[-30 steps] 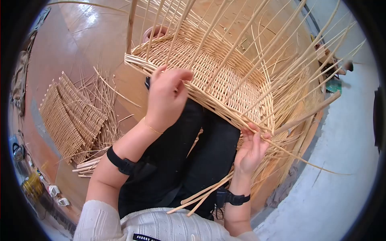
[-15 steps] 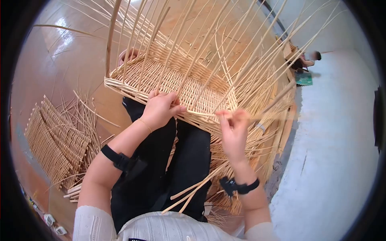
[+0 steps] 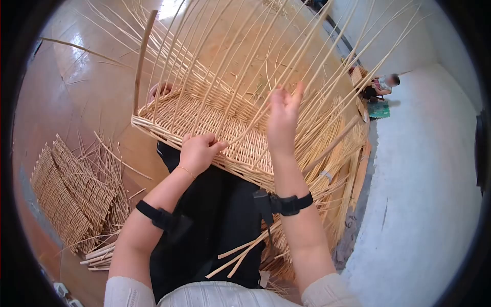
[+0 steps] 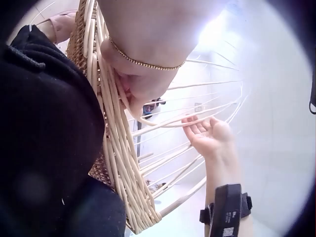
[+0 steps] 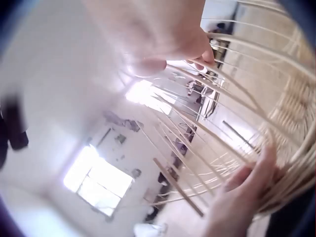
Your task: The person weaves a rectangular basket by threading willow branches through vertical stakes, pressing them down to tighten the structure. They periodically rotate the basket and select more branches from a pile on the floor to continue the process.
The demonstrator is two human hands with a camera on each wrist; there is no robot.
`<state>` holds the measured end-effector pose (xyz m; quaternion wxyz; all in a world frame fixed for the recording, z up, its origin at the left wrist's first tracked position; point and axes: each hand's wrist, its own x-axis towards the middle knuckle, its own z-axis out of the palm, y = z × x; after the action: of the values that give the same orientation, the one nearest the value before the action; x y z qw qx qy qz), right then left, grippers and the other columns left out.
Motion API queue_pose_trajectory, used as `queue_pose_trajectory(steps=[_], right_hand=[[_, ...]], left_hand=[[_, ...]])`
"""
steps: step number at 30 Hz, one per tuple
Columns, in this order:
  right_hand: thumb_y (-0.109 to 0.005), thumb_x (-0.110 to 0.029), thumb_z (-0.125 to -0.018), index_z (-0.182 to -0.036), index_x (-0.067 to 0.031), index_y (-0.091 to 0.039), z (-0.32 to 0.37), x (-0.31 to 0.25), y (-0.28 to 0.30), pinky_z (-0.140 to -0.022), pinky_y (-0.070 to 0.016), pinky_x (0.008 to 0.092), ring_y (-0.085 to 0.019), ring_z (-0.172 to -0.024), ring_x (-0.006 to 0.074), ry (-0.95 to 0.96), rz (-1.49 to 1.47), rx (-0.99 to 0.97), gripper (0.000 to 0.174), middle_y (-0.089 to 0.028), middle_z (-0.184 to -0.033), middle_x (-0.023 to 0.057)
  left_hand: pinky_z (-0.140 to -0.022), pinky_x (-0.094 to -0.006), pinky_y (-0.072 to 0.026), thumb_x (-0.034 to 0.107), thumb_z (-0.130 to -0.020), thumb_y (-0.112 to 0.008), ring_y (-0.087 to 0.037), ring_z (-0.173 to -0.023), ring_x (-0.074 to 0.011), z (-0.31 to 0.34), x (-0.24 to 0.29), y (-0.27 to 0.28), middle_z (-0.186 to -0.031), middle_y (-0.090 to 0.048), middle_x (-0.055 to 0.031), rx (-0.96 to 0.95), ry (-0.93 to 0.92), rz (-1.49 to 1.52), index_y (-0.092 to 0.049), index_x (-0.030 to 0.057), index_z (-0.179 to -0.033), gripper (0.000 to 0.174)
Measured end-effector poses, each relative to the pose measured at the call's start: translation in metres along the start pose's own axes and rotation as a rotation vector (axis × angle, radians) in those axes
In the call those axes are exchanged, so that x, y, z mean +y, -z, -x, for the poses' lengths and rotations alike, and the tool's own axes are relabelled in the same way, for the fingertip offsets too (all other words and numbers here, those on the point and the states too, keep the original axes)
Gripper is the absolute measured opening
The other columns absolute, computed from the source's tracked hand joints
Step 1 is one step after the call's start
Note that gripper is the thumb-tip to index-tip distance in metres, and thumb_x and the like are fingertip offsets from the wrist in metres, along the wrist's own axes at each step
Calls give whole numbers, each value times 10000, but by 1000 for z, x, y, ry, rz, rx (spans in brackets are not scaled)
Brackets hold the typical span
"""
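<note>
A shallow wicker basket (image 3: 158,134) with tall upright stakes lies tilted over the person's lap. At its near rim, the left hand (image 3: 198,153) pinches a pale willow rod (image 4: 168,126) where it bends away from the woven edge. The right hand (image 3: 284,123) is raised above the basket's right part, among the stakes. In the right wrist view its fingertips (image 5: 207,57) hold the same rod farther along, which runs down to the left hand. Several rods are woven together along the near rim, partly covered by the left hand.
On the floor at left lie woven wicker panels (image 3: 71,192) beside loose thin rods (image 3: 107,158). A large bundle of willow rods (image 3: 332,153) spreads along the right. Cut rod ends (image 3: 238,258) lie near the lap. Another person (image 3: 383,86) sits far off by the wall.
The right hand moved from the basket's right corner in toward the left hand, then up over the basket, swinging the rod upward. The left hand settled onto the near rim and pinches there.
</note>
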<state>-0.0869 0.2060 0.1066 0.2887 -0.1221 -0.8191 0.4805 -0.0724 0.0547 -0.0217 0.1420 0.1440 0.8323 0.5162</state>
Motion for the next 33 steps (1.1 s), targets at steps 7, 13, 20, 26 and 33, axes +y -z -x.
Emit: queue_pose_trajectory(steps=[7, 13, 20, 26, 33], right_hand=[[-262, -305, -1081, -1176, -82, -361, 114, 46, 64, -802, -560, 372, -597, -737, 176, -44, -288, 36, 262, -573, -794, 81], [-208, -414, -1066, -1136, -128, -295, 146, 68, 55, -885, -549, 465, -581, -756, 190, -123, -425, 291, 307, -540, -778, 91], [-236, -381, -1075, -1102, -93, -355, 170, 23, 39, -901, -537, 457, -633, -811, 263, -173, -487, 102, 313, -612, -853, 149], [-229, -397, -1073, -1106, -114, -357, 154, 61, 77, -851, -563, 405, -664, -887, 262, -335, -440, 121, 312, -629, -959, 173], [-243, -358, -1079, -1119, -89, -385, 165, 70, 94, -748, -558, 338, -671, -828, 242, -469, -502, 125, 307, -641, -1064, 195]], left_hand=[[-867, -357, -364, 441, -767, -753, -541, -652, -242, -6, -7, 2, -643, -618, -52, -52, 47, 18, -625, 100, -705, 369], [-920, -379, -327, 501, -742, -759, -539, -738, -228, -8, -2, 7, -660, -614, -37, -63, 17, -25, -621, 103, -732, 421], [-970, -387, -263, 719, -645, -731, -598, -704, -198, -14, 9, -5, -645, -595, -20, 22, 206, -114, -554, 124, -712, 624], [-681, -321, -462, 377, -819, -736, -573, -681, -155, 0, 17, 15, -709, -611, -46, 205, 10, -81, -606, 34, -821, 367], [-726, -356, -489, 279, -938, -626, -618, -782, -253, -2, 47, -52, -830, -627, -135, -416, -242, 13, -556, 14, -997, 281]])
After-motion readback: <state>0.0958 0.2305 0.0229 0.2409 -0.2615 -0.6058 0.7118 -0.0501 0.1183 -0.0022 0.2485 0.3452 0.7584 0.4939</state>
